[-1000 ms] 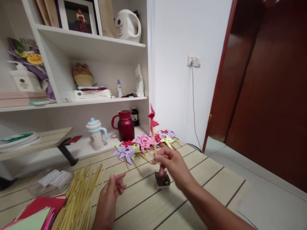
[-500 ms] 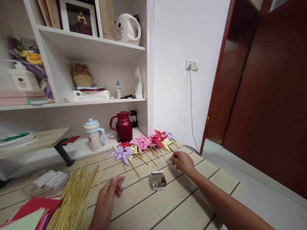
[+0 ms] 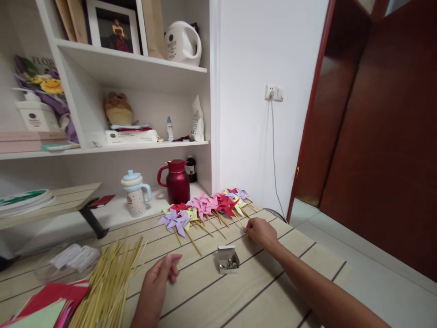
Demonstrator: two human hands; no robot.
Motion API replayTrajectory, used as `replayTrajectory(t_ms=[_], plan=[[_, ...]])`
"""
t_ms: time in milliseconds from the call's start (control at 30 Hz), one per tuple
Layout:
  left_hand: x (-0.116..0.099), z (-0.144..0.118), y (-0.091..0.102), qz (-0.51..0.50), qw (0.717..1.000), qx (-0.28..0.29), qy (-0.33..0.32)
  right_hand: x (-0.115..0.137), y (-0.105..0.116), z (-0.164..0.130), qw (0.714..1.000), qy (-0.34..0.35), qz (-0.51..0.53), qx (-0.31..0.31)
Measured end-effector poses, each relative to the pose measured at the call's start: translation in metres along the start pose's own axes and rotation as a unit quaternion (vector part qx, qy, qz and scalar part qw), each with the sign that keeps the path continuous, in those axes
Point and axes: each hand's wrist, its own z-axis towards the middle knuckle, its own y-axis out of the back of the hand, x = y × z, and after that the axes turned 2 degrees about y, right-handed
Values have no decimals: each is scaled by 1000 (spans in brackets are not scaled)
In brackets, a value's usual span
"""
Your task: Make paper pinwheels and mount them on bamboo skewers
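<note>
Folded paper pinwheels in purple, pink, red and yellow lie bunched along the table's back edge, their thin sticks pointing towards me. My right hand [image 3: 261, 233] is closed, fingertips pinched at the end of a pinwheel stick [image 3: 239, 220] on the right of the bunch; beside that stick are a red pinwheel [image 3: 226, 205] and a yellow one, and I cannot tell which it belongs to. Over the table at the left, my left hand [image 3: 162, 273] holds nothing, its index finger stretched out and the others loosely bent. Between my hands stands a small open box [image 3: 228, 269] of shiny metal pieces.
A heap of thin yellowish sticks [image 3: 105, 282] lies left of my left hand, with coloured paper sheets [image 3: 51, 300] and a clear plastic bag [image 3: 68, 259] beside it. Behind the table are a red jug [image 3: 177, 184], a speckled cup [image 3: 136, 196] and white shelves [image 3: 136, 68].
The red pinwheel on the right now sits slightly lower and clearer of the yellow one. My right hand has barely moved; my left hand remains nearly in place.
</note>
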Motion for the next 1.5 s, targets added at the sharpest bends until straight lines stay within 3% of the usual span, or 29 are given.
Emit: replayTrajectory(t_ms=[467,1033,1267,1500], plan=[[-1,-1,0,28,1000,7,0,1,-4,2,1000,-1,-20,2],[2,1,3,70,997,18,-7,-16,-7,-3,999,-5,-25,-23],[-6,-1,0,70,997,13,-2,-28,1,-7,999,-23,-1,-45],[-4,-2,-2,58,998,20,-3,-50,18,-22,1000,-7,-15,-19]])
